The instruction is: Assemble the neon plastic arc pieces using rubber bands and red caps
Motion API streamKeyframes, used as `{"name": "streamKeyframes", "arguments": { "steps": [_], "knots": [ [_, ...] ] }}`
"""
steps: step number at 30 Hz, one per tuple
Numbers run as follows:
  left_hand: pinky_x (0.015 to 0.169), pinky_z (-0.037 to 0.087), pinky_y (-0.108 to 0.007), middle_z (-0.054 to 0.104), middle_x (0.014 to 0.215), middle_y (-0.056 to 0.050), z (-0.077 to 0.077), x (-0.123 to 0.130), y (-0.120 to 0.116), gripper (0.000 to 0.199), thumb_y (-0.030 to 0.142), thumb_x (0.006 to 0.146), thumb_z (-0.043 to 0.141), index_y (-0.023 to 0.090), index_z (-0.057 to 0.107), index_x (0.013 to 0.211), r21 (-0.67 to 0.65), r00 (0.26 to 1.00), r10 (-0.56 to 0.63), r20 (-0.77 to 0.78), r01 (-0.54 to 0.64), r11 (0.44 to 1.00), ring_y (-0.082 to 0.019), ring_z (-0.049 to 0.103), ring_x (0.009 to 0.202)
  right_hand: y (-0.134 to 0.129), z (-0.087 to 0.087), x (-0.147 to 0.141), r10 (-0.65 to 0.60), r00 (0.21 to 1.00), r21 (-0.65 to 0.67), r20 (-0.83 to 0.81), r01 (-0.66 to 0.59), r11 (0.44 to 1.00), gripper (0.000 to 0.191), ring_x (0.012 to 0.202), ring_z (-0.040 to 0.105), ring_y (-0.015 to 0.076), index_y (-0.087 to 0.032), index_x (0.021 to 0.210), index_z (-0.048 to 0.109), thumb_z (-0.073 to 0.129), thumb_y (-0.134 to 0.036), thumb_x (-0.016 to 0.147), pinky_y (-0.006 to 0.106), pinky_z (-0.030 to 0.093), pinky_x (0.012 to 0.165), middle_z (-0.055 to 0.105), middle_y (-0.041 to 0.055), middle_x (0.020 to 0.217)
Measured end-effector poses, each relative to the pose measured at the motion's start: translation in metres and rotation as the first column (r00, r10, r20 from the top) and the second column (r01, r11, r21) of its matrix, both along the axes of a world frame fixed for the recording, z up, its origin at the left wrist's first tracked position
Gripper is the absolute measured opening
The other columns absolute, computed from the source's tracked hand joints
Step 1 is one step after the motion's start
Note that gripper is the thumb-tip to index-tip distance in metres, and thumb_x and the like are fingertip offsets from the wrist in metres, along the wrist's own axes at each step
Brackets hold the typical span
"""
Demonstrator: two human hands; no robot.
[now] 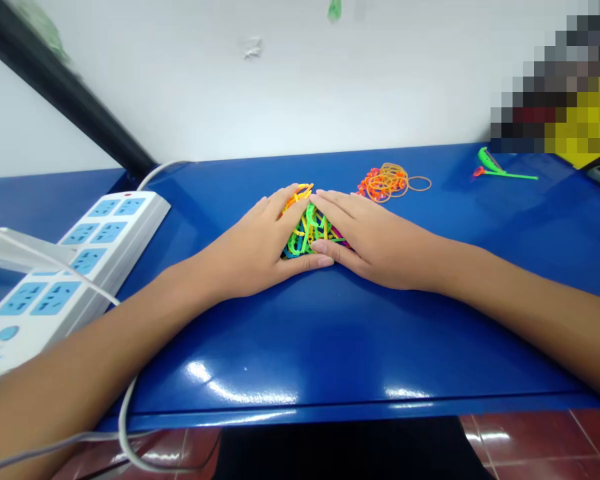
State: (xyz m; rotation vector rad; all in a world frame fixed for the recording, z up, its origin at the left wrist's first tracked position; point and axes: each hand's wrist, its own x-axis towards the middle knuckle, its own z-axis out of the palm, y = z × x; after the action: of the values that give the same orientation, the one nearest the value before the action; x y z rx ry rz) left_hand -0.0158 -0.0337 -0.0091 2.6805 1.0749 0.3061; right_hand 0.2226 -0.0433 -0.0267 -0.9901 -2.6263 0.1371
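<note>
A small heap of thin plastic pieces (307, 230) in green, yellow, blue, orange and pink lies on the blue table. My left hand (255, 247) curves round its left side, thumb along the near edge. From the other side my right hand (385, 240) cups the heap, its thumb lying over the pieces. The fingertips of both hands nearly meet at the far side, and the thumbs overlap in front. Much of the heap is hidden under my palms and fingers. The exact kind of the pieces cannot be made out.
Just beyond my right hand lie rubber bands (390, 181) with small red-orange pieces. Farther right is a green plastic item (505, 172) with a red tip. A white power strip (85, 267) with cables stands at the left. A white wall (300, 93) rises behind the table (325, 347).
</note>
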Motion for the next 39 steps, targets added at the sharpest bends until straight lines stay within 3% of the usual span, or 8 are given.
{"name": "streamKeyframes", "arguments": {
  "steps": [39],
  "knots": [
    [0.133,0.027,-0.056,0.032,0.174,-0.018,-0.0002,0.0004,-0.0006,0.092,0.078,0.099,0.051,0.021,0.033,0.168,0.005,1.000,-0.007,0.011,0.007,1.000,-0.039,0.031,0.161,-0.0012,0.0001,0.0001,-0.001,1.000,-0.011,-0.008,0.000,1.000,0.068,0.152,0.047,0.0436,-0.006,0.161,0.043,0.038,-0.052,0.111,0.068,0.040,0.121,0.049,0.0292,0.163]
  ]
}}
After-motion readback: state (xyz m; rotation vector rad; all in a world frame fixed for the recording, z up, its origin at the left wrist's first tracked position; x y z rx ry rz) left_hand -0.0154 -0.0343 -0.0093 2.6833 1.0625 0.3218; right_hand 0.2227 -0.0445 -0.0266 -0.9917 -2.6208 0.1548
